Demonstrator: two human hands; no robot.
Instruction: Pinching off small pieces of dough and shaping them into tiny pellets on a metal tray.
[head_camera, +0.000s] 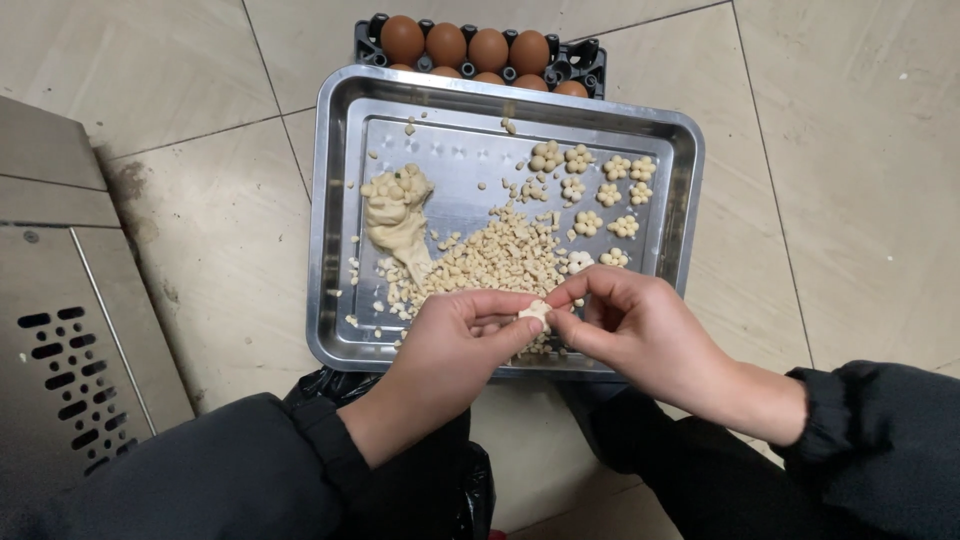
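The left hand and right hand pinch one small dough piece together. The steel tray rests on a beige tiled floor. A black egg carton sits at its far edge.

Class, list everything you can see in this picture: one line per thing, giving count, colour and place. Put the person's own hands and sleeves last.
Tray: one, silver metal, on the floor, centre.
Dough lump: one, pale beige, left part of the tray.
Loose dough bits: many, beige, heaped in the tray's middle and scattered around.
Ball clusters: about a dozen, beige, right part of the tray.
Eggs: at least eight showing, brown, in a carton behind the tray.
Egg carton: one, black, top centre.
Floor: beige tiles.
Metal cabinet: one, grey with vent slots, left edge.
Dough piece: one, beige, pinched between both hands.
Left hand: over the tray's near edge.
Right hand: beside it.
Sleeves: two, dark.
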